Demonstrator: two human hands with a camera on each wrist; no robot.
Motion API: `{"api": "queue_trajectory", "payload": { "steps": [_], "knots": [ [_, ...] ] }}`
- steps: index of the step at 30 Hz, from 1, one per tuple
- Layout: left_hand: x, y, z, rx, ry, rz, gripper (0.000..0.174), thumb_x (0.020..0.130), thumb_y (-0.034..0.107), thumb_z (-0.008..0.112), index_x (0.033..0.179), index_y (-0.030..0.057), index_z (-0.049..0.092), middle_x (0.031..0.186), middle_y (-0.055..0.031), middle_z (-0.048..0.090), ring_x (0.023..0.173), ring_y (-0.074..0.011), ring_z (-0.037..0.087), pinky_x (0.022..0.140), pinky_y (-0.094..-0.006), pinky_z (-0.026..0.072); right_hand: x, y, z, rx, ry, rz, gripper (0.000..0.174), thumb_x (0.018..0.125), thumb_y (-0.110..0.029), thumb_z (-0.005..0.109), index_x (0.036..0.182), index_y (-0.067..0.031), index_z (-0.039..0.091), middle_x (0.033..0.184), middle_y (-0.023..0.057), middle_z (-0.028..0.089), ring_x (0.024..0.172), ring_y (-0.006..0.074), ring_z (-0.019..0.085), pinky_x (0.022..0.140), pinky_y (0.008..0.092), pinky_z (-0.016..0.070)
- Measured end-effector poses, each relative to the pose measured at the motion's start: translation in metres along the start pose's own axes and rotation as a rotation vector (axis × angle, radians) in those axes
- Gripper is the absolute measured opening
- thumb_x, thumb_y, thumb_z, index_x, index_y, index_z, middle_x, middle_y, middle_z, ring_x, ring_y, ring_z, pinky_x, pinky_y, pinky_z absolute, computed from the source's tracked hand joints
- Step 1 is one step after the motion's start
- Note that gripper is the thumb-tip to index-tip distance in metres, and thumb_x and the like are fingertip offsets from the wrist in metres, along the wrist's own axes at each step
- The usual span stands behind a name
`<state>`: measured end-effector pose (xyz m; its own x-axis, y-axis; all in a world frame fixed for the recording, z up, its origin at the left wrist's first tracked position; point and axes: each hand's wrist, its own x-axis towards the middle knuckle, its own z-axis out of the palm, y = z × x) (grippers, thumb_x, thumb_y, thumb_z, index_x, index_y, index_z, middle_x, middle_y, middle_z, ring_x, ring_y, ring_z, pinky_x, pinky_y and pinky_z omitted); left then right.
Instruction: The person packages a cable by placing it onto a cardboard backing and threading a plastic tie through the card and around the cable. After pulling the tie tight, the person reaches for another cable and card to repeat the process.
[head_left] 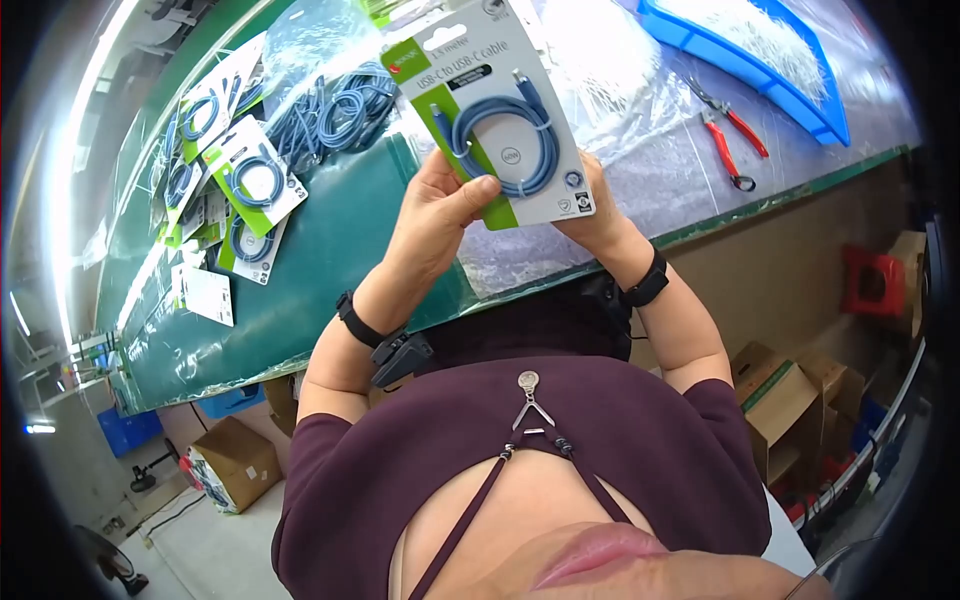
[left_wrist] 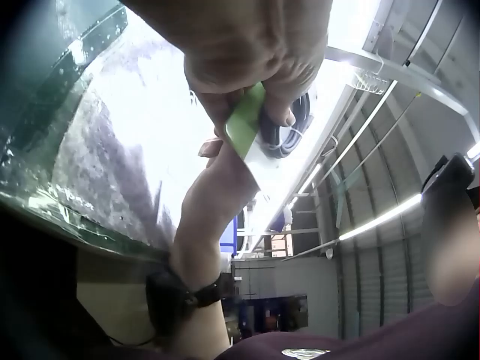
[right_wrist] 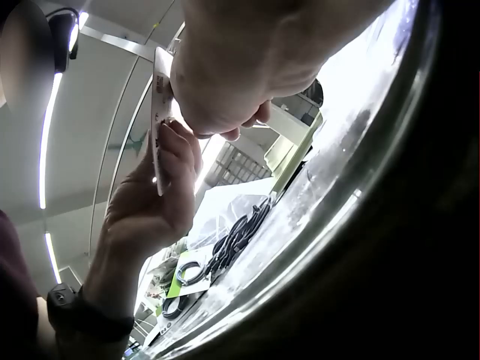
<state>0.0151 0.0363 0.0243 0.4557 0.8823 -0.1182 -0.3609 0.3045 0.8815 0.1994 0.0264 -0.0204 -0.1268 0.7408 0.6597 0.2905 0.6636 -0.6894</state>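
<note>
Above the worktop (head_left: 345, 225), near its front edge, the left hand (head_left: 440, 208) pinched a USB-C cable package (head_left: 490, 128), the thumb laid on its printed front. The right hand (head_left: 598, 212) was mostly behind that package, likewise above the worktop; how its fingers lay could not be told. More cable packages (head_left: 257, 182) were heaped on the worktop's left part, with bundled blue cables (head_left: 350, 112) farther back. On the worktop's right part lay red-handled pliers (head_left: 719, 145) and, behind, a blue tray (head_left: 742, 64).
</note>
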Motion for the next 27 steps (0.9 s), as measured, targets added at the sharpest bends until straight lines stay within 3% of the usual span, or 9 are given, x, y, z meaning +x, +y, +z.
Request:
{"api": "queue_trajectory", "payload": {
  "steps": [4, 9, 12, 15, 17, 19, 21, 25, 27],
  "knots": [
    [0.001, -0.004, -0.014, 0.053, 0.038, -0.088, 0.044, 0.086, 0.010, 0.065, 0.125, 0.0054, 0.045, 0.108, -0.0055, 0.061, 0.094, -0.0127, 0.060, 0.078, -0.0293, 0.0515, -0.001, 0.001, 0.002, -0.018, -0.075, 0.047, 0.017, 0.074, -0.002, 0.063, 0.090, -0.0024, 0.062, 0.091, 0.0147, 0.063, 0.080, 0.0325, 0.062, 0.067, 0.0373, 0.0497],
    [-0.008, 0.019, -0.044, -0.030, 0.081, -0.123, 0.041, 0.086, 0.007, 0.064, 0.123, 0.0049, 0.047, 0.106, -0.0041, 0.061, 0.092, -0.0116, 0.059, 0.079, -0.0277, 0.0502, 0.012, -0.007, 0.005, -0.408, -0.179, 0.108, 0.011, 0.076, -0.001, 0.062, 0.087, -0.0036, 0.062, 0.082, 0.0124, 0.061, 0.073, 0.0317, 0.061, 0.061, 0.0352, 0.0490],
    [-0.015, 0.073, -0.114, 0.491, 0.314, 0.206, 0.026, 0.088, 0.014, 0.062, 0.111, 0.0039, 0.055, 0.097, -0.0033, 0.062, 0.086, -0.0104, 0.059, 0.077, -0.0247, 0.0481, 0.016, -0.005, 0.002, -0.317, -0.176, 0.272, 0.008, 0.080, -0.002, 0.061, 0.087, -0.0043, 0.061, 0.081, 0.0117, 0.061, 0.070, 0.0316, 0.060, 0.061, 0.0374, 0.0486],
    [-0.023, 0.154, -0.171, 0.556, 0.618, 0.556, 0.024, 0.089, 0.026, 0.063, 0.097, 0.0041, 0.060, 0.081, -0.0009, 0.060, 0.073, -0.0088, 0.055, 0.068, -0.0209, 0.0433, 0.039, -0.013, 0.002, -0.300, -0.183, 0.212, 0.007, 0.081, -0.001, 0.062, 0.088, -0.0026, 0.060, 0.082, 0.0122, 0.061, 0.070, 0.0301, 0.060, 0.061, 0.0366, 0.0481],
    [-0.027, 0.211, -0.222, 0.844, 0.840, 0.669, 0.025, 0.089, 0.027, 0.064, 0.095, 0.0029, 0.061, 0.078, -0.0012, 0.057, 0.069, -0.0093, 0.050, 0.064, -0.0219, 0.0411, 0.058, -0.010, 0.007, -0.299, -0.183, 0.176, 0.007, 0.082, -0.001, 0.062, 0.088, -0.0018, 0.059, 0.082, 0.0125, 0.061, 0.070, 0.0293, 0.061, 0.061, 0.0362, 0.0478],
    [-0.036, 0.263, -0.289, 0.920, 1.004, 0.505, 0.032, 0.086, 0.030, 0.065, 0.096, 0.0003, 0.060, 0.079, -0.0035, 0.059, 0.069, -0.0127, 0.050, 0.066, -0.0276, 0.0434, 0.078, 0.000, 0.013, -0.454, -0.274, 0.163, 0.012, 0.082, -0.003, 0.062, 0.093, -0.0018, 0.059, 0.087, 0.0130, 0.061, 0.082, 0.0298, 0.060, 0.069, 0.0348, 0.0476],
    [-0.034, 0.294, -0.364, 1.169, 1.175, 0.583, 0.038, 0.083, 0.033, 0.064, 0.098, -0.0021, 0.060, 0.081, -0.0076, 0.061, 0.071, -0.0182, 0.054, 0.069, -0.0336, 0.0445, 0.098, 0.023, 0.023, -0.582, -0.219, 0.102, 0.016, 0.082, -0.005, 0.062, 0.097, -0.0028, 0.060, 0.095, 0.0125, 0.061, 0.090, 0.0291, 0.059, 0.075, 0.0358, 0.0462],
    [-0.040, 0.305, -0.411, 1.396, 1.239, 0.434, 0.047, 0.081, 0.036, 0.063, 0.107, -0.0026, 0.058, 0.089, -0.0137, 0.064, 0.081, -0.0233, 0.060, 0.075, -0.0352, 0.0453, 0.114, 0.080, 0.048, -0.940, -0.107, -0.076, 0.027, 0.080, -0.010, 0.064, 0.107, -0.0058, 0.059, 0.113, 0.0100, 0.059, 0.104, 0.0276, 0.055, 0.086, 0.0385, 0.0427],
    [-0.038, 0.291, -0.427, 1.772, 1.390, 0.335, 0.046, 0.083, 0.032, 0.061, 0.113, -0.0028, 0.054, 0.093, -0.0164, 0.063, 0.085, -0.0251, 0.062, 0.076, -0.0364, 0.0464, 0.111, 0.091, 0.055, -1.053, -0.074, -0.129, 0.030, 0.080, -0.011, 0.064, 0.110, -0.0067, 0.059, 0.119, 0.0090, 0.058, 0.108, 0.0271, 0.053, 0.088, 0.0393, 0.0416]
  ]
}}
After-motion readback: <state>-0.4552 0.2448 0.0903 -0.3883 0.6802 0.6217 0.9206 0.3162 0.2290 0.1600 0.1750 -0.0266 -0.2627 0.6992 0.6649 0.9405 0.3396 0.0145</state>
